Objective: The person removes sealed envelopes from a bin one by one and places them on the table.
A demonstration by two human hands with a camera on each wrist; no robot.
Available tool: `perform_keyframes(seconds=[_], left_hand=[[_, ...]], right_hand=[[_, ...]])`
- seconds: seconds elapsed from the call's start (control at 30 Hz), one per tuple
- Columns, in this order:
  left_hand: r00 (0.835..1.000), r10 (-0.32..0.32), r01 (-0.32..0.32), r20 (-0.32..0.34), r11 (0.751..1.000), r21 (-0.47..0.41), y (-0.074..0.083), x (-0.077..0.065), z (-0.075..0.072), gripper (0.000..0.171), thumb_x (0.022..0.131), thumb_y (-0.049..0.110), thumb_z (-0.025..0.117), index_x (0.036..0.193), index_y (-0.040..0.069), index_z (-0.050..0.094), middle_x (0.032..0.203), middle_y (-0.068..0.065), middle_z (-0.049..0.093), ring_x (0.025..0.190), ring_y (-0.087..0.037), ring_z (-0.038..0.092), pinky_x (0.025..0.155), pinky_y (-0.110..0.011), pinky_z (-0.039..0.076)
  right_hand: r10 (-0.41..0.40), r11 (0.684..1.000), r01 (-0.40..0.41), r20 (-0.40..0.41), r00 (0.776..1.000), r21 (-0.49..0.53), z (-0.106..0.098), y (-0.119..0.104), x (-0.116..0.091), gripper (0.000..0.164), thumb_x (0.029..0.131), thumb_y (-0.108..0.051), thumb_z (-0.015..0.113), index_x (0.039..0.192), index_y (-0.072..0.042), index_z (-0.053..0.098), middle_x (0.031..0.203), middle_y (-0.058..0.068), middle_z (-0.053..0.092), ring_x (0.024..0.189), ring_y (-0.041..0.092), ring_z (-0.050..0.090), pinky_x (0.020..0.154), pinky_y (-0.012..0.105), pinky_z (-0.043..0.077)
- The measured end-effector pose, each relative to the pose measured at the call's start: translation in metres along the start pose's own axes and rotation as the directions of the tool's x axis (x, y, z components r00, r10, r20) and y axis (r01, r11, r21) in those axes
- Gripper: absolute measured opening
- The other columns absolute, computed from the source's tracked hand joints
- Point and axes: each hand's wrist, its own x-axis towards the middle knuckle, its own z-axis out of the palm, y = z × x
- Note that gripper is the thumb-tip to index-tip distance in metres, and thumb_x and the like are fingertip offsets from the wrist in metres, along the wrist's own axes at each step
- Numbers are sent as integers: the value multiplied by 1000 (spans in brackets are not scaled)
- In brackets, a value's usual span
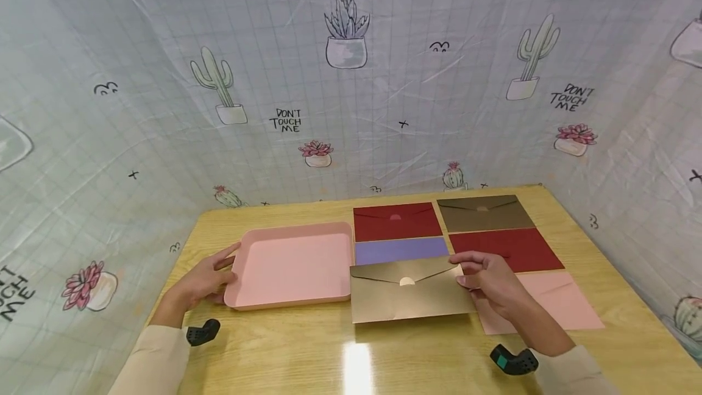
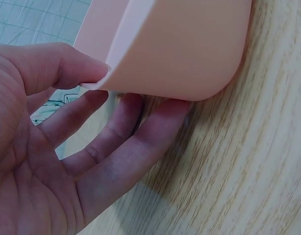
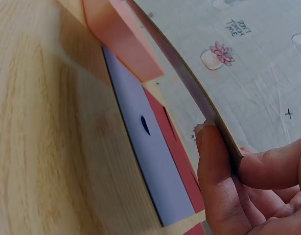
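A gold envelope (image 1: 414,300) with a round seal on its flap hangs above the table, its right end pinched between the thumb and fingers of my right hand (image 1: 496,285). In the right wrist view the envelope (image 3: 189,78) shows edge-on, with the fingers on both faces. My left hand (image 1: 205,279) holds the left wall of a shallow pink tray (image 1: 293,267). The left wrist view has the thumb over the tray's rim (image 2: 128,49) and the fingers underneath or against the outer wall. Below the gold envelope lies a purple envelope (image 1: 400,250), partly hidden by it.
Behind the purple envelope lies a red one (image 1: 395,229). Further right are a brown envelope (image 1: 485,218), another red one (image 1: 507,250) and a pink one (image 1: 548,303). A printed cloth (image 1: 351,108) closes off the table's (image 1: 285,352) back and sides.
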Motion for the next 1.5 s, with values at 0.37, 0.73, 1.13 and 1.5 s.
perform_keyframes(seconds=[0.37,0.73,1.13,1.5], left_hand=[[1000,6,-6,19,1000,-13,3,-4,0,85,103,6,55,170,24,6,172,-30,13,126,-42,63,81,-48,64],[1000,9,-8,26,1000,-11,4,-3,-1,84,103,6,54,170,24,7,172,-31,13,128,-45,61,83,-49,64],[1000,12,-12,29,1000,-14,4,-3,-1,85,103,6,55,170,23,6,171,-32,13,129,-45,61,82,-50,64],[1000,13,-13,22,1000,-4,5,-5,-1,85,103,8,55,170,23,6,171,-32,13,130,-46,60,83,-48,64]], right_hand=[[1,1000,-2,24,1000,10,-6,7,-5,38,94,4,66,131,5,62,88,-9,70,66,9,54,54,24,42],[22,999,-23,25,999,23,-13,16,-8,39,94,2,69,132,3,63,90,-9,70,62,8,54,53,23,42],[11,999,-13,52,999,43,-11,21,-10,38,94,3,67,131,6,61,86,-9,69,61,7,52,52,22,40],[-29,996,22,79,996,85,-7,26,-14,36,94,8,64,129,12,59,74,-8,56,54,7,33,51,24,33]])
